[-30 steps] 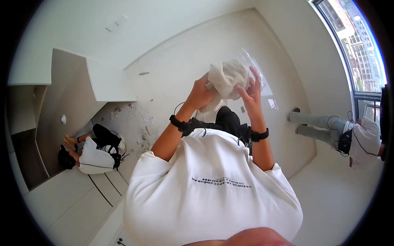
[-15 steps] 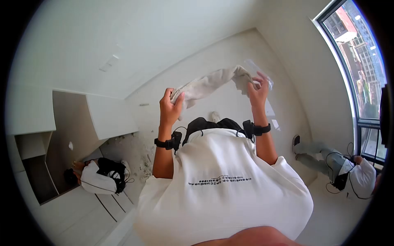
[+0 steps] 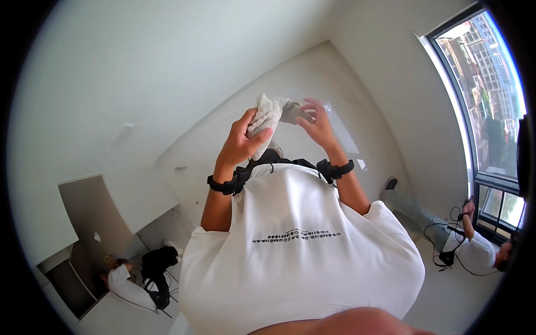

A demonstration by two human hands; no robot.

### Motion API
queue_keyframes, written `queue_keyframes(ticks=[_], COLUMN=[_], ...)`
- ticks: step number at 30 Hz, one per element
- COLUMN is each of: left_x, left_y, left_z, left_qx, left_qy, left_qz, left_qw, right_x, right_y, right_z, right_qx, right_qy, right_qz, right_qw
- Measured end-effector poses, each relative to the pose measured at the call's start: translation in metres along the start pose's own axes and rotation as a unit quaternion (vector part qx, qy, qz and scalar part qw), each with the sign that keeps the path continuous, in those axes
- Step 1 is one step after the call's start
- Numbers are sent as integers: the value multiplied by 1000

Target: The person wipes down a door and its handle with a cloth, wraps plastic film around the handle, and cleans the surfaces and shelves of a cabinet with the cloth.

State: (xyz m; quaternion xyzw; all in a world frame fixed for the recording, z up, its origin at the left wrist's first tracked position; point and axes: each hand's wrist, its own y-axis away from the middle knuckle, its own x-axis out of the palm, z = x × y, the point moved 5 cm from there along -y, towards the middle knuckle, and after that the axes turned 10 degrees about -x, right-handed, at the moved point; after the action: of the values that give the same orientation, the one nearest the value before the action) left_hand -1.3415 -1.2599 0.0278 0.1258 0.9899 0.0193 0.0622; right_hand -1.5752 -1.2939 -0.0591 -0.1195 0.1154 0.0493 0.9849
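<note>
A greyish-white cloth (image 3: 267, 117) is bunched between my hands, in front of my chest. My left hand (image 3: 241, 139) is closed around its thicker, lighter part, thumb across the front, and a loose end hangs below. From there the cloth bends over to a darker grey end (image 3: 293, 111). My right hand (image 3: 319, 127) has that end loosely between thumb and fingers; its fingertips are slightly blurred. Each wrist wears a black strap with a small device.
To the right, a person (image 3: 474, 245) in a white top is by the window (image 3: 491, 111). At lower left another person (image 3: 134, 285) bends at a white cabinet (image 3: 139, 201) with an open compartment. Pale floor (image 3: 312, 72) and white walls surround me; a clear sheet (image 3: 341, 125) shows beyond my right hand.
My hands have come closer together, the right one moving left. The cloth, stretched in a long arch before, is now gathered and bunched in my left hand. My view has shifted a little.
</note>
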Motion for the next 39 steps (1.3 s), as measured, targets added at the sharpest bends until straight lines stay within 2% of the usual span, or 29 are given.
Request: queue_keyframes(ticks=[2, 4, 5, 9, 10, 13, 16, 17, 20, 21, 24, 25, 28, 29, 31, 32, 34, 38, 39], left_x=[-7, -13, -18, -41, -49, -69, -83, -90, -116, -121, -112, -115, -124, -89, -85, -84, -79, -72, -69], left_y=[-10, -19, -20, -31, -34, -31, -26, -25, -12, -6, 11, 15, 23, 42, 56, 66, 82, 101, 101], left_z=[-20, -35, -42, -75, -69, -53, -45, -31, -20, -9, -12, -11, 0, -12, -3, -2, 0, 9, 8], left_qx=[20, 105, 92, 152, 118, 27, -8, 14, 5, -22, 0, 8, -38, -43, -78, -72, -56, -12, 5], left_qy=[51, 48, 38, 66, 76, 105, 62, 12, -53, -66, -128, -151, -225, -234, -238, -217, -176, -161, -178], left_qz=[47, 54, 92, 70, 44, -34, -182, -200, -311, -340, -450, -482, -522, -536, -570, -607, -674, -729, -734], left_qw=[997, 992, 991, 984, 989, 994, 981, 980, 949, 938, 884, 863, 822, 810, 783, 761, 715, 665, 656], right_x=[11, 14, 13, 25, 33, 66, 113, 126, 190, 206, 235, 248, 285, 257, 270, 276, 277, 278, 280], right_y=[-30, -51, -59, -109, -120, -153, -182, -189, -205, -209, -208, -206, -198, -174, -170, -169, -174, -197, -203], right_z=[0, -7, -9, -5, 5, 12, 15, 6, -17, -13, -1, 7, 19, 43, 50, 52, 48, 64, 67], right_qx=[22, 31, 40, 28, 44, -7, -36, -5, 9, 0, -12, -54, -73, -83, -102, -114, -51, 8, -34], right_qy=[-6, -8, -57, -191, -217, -272, -260, -246, -245, -279, -255, -215, -183, -182, -203, -215, -253, -295, -312], right_qz=[56, 108, 103, 152, 174, 315, 447, 491, 572, 586, 678, 701, 747, 752, 751, 750, 759, 767, 769], right_qw=[998, 994, 992, 969, 960, 909, 855, 836, 782, 761, 689, 677, 635, 628, 621, 615, 598, 570, 556])
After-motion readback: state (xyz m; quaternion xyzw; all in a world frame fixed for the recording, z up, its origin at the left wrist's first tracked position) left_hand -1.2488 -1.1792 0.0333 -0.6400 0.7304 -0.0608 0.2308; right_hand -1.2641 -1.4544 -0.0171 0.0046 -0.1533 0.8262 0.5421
